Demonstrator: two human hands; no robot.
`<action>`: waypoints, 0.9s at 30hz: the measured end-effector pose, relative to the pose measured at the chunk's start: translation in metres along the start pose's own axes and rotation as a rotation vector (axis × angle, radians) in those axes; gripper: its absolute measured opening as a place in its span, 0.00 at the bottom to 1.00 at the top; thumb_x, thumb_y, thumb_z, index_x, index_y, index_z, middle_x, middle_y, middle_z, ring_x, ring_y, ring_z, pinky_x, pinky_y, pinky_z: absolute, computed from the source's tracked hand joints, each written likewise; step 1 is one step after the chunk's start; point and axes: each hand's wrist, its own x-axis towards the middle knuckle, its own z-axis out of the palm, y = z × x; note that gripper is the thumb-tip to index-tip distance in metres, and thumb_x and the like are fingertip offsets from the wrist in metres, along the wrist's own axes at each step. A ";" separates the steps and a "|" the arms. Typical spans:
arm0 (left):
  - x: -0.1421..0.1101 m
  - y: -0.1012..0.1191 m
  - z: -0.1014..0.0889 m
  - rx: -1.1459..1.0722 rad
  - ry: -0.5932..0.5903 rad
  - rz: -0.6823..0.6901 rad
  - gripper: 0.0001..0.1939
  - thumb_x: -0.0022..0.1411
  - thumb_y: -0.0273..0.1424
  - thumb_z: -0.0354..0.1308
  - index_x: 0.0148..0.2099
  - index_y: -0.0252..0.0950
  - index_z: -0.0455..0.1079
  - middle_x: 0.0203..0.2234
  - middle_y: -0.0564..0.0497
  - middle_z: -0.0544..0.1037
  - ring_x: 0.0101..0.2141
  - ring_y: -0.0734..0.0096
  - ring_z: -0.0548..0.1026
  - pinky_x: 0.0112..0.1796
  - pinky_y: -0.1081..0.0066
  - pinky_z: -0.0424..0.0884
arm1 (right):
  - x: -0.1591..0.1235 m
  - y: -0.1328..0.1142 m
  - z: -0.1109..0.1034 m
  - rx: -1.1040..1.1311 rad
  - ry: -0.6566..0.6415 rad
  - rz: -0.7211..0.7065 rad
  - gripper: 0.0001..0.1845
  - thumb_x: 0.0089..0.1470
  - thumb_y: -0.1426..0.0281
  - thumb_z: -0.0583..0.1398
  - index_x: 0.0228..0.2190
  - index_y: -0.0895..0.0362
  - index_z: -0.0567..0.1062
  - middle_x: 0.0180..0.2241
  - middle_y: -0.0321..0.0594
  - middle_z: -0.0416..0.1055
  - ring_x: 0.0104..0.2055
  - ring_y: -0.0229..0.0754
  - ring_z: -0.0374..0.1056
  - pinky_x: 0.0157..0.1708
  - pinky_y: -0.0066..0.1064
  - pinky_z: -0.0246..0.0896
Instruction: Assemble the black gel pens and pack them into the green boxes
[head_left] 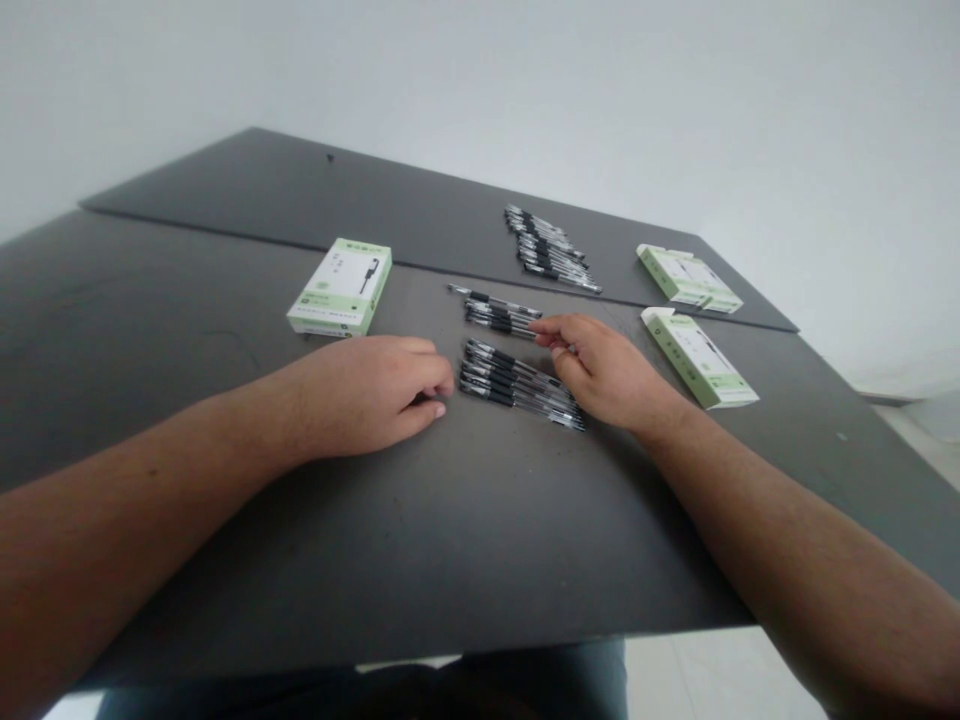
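Fingers curled and thumb apart, my left hand [375, 395] rests on the table just left of the front row of gel pens [517, 385], with nothing visible in it. My right hand [592, 365] reaches over from the right, its fingertips at the ends of a smaller middle group of gel pens [499, 313]. A small gap shows between its thumb and index finger, and no pen is lifted. The pens are clear with black grips, lying side by side. The right hand hides some ends of the front row.
Farther back lies another row of gel pens [551, 250]. A green-and-white pen box [341, 287] lies beyond my left hand. On the right are an open-flapped box [701, 358] and more boxes [690, 278] behind it. The dark table [450, 540] has a seam across it. A small black object [330, 158] lies far back.
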 end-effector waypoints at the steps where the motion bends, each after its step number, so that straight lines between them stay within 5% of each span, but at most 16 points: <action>1: 0.000 0.000 0.000 0.000 -0.002 0.000 0.13 0.73 0.36 0.55 0.49 0.41 0.80 0.44 0.45 0.84 0.45 0.54 0.82 0.47 0.58 0.74 | 0.000 -0.001 0.000 0.001 -0.004 0.002 0.25 0.67 0.71 0.56 0.60 0.63 0.81 0.52 0.54 0.84 0.53 0.56 0.81 0.60 0.48 0.74; 11: 0.001 0.000 0.000 0.003 -0.007 0.002 0.13 0.73 0.36 0.55 0.49 0.40 0.80 0.44 0.45 0.84 0.45 0.53 0.82 0.47 0.57 0.74 | 0.000 -0.002 -0.003 0.001 -0.022 0.006 0.26 0.67 0.71 0.55 0.60 0.63 0.81 0.52 0.55 0.84 0.53 0.54 0.81 0.61 0.48 0.74; 18: 0.001 0.003 -0.001 -0.018 0.007 -0.011 0.10 0.72 0.35 0.58 0.48 0.41 0.81 0.44 0.45 0.84 0.44 0.54 0.82 0.47 0.60 0.74 | -0.010 -0.035 -0.010 -0.179 -0.240 -0.098 0.39 0.64 0.62 0.64 0.71 0.66 0.72 0.66 0.64 0.75 0.70 0.69 0.70 0.71 0.61 0.65; 27: 0.002 0.002 0.000 -0.005 -0.002 -0.007 0.11 0.72 0.34 0.57 0.48 0.40 0.81 0.44 0.44 0.84 0.43 0.55 0.82 0.46 0.60 0.74 | 0.000 -0.043 -0.008 -0.291 -0.385 0.043 0.40 0.61 0.70 0.65 0.72 0.66 0.71 0.63 0.65 0.76 0.68 0.67 0.72 0.70 0.54 0.66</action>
